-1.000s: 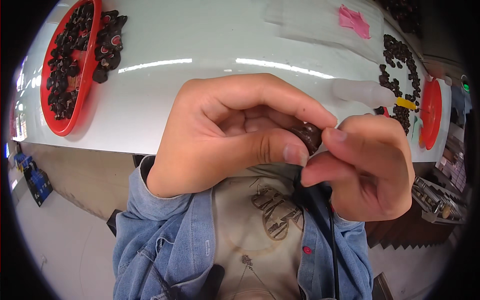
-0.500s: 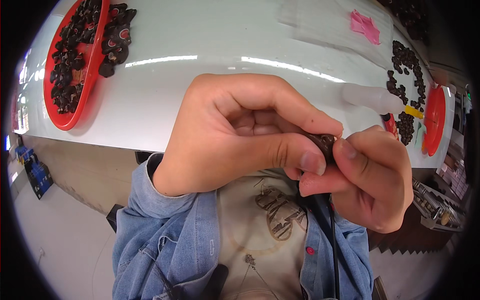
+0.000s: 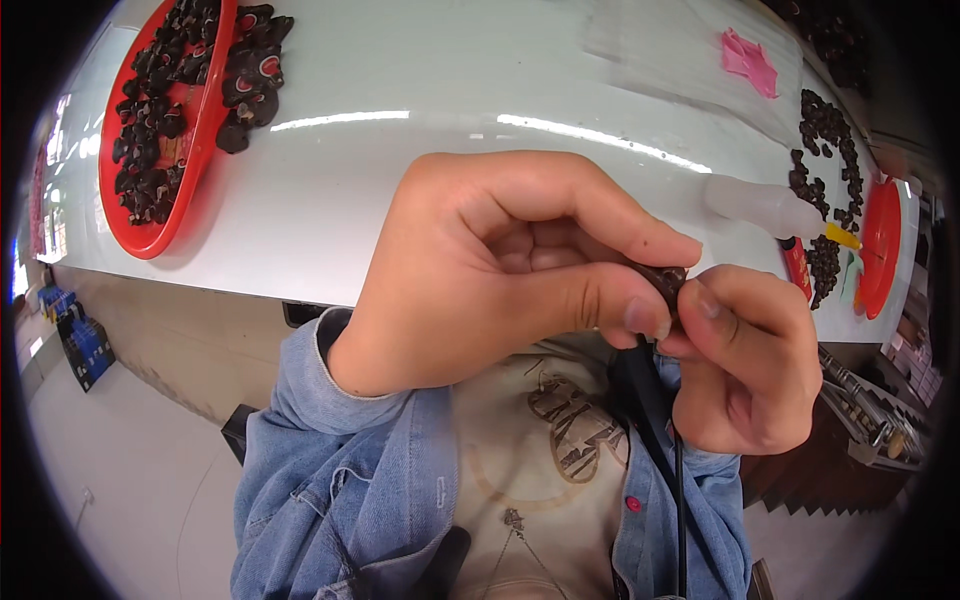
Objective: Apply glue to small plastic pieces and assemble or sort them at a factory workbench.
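Observation:
Between the fingertips of both hands is a small, glossy dark brown piece (image 3: 670, 284), mostly covered by the fingers. My left hand (image 3: 490, 265) is closed in a pinch, its thumb and forefinger on either side of the piece. My right hand (image 3: 750, 350) has its thumb and bent fingers pressed together at the piece's right end. How much of the piece the right fingers cover is hidden. Both hands are raised in front of my chest, near the white table's (image 3: 400, 220) front edge.
On the left, a red tray (image 3: 205, 150) holds many dark pieces; larger dark pieces (image 3: 250, 80) with red-and-white rings lie beside it. At right are a translucent squeeze bottle (image 3: 765, 205) with a yellow tip, scattered dark pieces (image 3: 826, 265), another red tray (image 3: 880, 250) and a pink scrap (image 3: 750, 62).
Both hands keep hold of the dark brown piece. The right fingers have shifted and curled closer beneath it. The whole view has moved slightly, so the table things appear farther right.

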Tool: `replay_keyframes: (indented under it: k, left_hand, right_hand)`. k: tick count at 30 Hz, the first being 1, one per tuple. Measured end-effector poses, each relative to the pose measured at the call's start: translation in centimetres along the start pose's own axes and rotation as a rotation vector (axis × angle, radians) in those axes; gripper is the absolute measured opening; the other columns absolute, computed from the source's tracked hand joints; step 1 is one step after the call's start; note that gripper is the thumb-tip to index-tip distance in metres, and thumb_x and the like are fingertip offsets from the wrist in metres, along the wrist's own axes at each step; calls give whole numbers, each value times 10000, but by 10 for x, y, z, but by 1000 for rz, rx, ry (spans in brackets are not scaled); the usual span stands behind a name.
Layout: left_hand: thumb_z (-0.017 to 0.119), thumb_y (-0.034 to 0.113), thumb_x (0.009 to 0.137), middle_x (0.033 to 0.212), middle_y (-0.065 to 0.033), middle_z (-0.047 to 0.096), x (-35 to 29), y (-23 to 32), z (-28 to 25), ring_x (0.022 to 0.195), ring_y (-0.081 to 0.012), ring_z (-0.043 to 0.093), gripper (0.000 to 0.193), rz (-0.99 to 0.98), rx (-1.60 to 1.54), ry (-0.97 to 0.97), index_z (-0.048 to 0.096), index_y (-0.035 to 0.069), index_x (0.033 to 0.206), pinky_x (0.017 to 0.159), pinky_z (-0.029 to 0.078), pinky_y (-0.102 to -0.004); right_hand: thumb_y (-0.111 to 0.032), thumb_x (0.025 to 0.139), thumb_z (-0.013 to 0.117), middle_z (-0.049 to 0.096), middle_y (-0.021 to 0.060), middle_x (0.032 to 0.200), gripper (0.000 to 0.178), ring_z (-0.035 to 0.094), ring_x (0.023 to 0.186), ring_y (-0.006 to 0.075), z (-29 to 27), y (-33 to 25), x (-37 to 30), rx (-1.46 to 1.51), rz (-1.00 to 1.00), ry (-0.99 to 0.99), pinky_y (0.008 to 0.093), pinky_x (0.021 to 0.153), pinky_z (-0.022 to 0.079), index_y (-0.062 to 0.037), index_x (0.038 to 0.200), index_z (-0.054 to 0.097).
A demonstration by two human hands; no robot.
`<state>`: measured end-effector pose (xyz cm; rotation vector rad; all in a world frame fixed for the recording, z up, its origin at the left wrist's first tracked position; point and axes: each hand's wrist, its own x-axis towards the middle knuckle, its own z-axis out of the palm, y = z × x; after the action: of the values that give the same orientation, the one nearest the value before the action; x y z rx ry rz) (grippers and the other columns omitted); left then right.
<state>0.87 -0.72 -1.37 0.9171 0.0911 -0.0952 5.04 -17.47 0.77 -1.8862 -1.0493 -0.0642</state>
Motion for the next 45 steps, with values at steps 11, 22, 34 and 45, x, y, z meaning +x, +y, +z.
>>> replay_keyframes:
  k: [11,22,34,45]
  left_hand:
    - [629,-128,668,798,-196,614,0,-5,2,667,-215,635,189,340,548,-22,641,-62,844,558,548,-248]
    - [698,-2,658,750,-122,632,-10,6,1,633,-170,627,155,481,589,-91,662,-19,809,561,526,-240]
    - [515,-26,749,923,-93,594,-42,116,-89,792,-132,567,241,427,976,742,563,-28,985,711,461,-248]
    - [437,-36,776,1005,-106,565,-22,127,-109,857,-190,559,298,245,1927,642,545,26,1048,742,438,-263]
  right_hand:
    - [219,667,549,553,199,797,172,567,575,157,0,-2,2,141,170,46,218,497,485,85,763,501]
    - [-91,575,795,565,134,608,302,568,509,164,-12,-2,8,181,164,53,208,424,412,24,697,544]
    - [-418,662,687,544,69,557,443,519,477,176,-1,20,1,300,152,13,247,442,384,6,687,561]
    - [-271,722,667,534,68,548,294,508,478,188,-4,23,-7,323,190,29,261,456,373,8,687,582]
